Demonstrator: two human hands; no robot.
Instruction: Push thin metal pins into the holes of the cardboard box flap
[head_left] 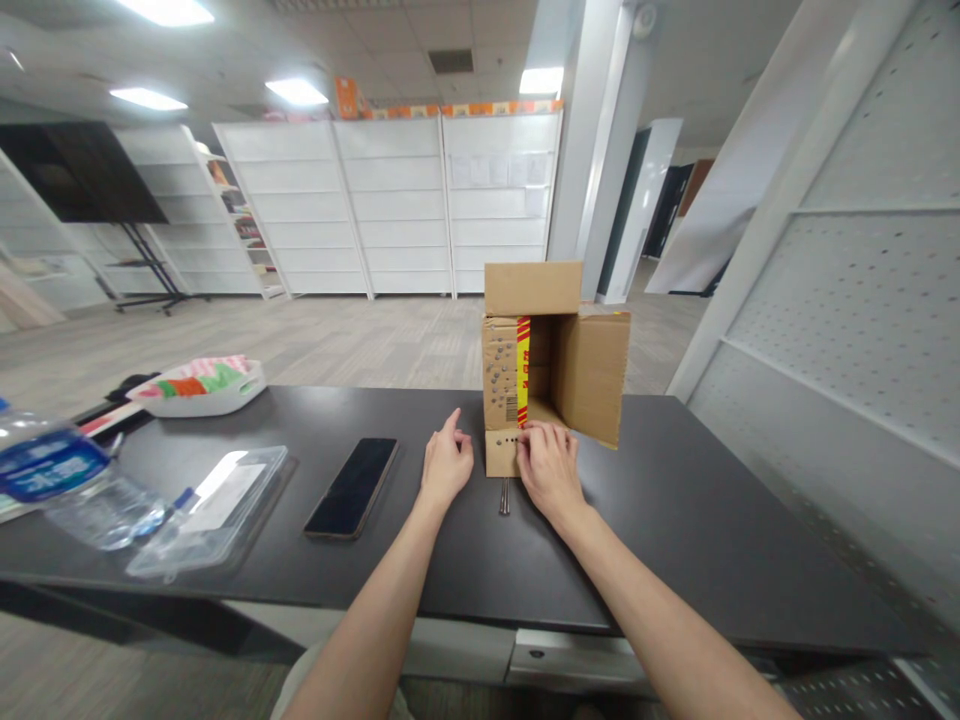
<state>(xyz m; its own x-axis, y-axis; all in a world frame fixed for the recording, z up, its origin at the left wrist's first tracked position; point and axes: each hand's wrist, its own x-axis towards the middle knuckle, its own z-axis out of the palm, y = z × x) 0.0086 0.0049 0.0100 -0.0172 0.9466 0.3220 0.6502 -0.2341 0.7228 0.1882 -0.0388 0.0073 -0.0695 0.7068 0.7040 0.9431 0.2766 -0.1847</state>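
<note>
An open cardboard box (500, 375) stands on the dark table, its opening towards me. Small round grey spots dot its left flap, and the low front flap (501, 458) bears a short row of dark dots. My right hand (551, 465) is at that front flap, fingers bent together; whatever they may pinch is hidden. Just left of the box, my left hand (448, 460) hovers or rests with its index finger stretched forward and the others curled, nothing visible in it. A thin silver metal object (505, 497) lies below the flap, between my hands.
A black phone (352, 488) lies left of my hands. Further left are a clear plastic case (217, 515), a water bottle (71, 480) and a white tray (255, 383) holding colourful packets. A white perforated panel (862, 330) borders the table's right side.
</note>
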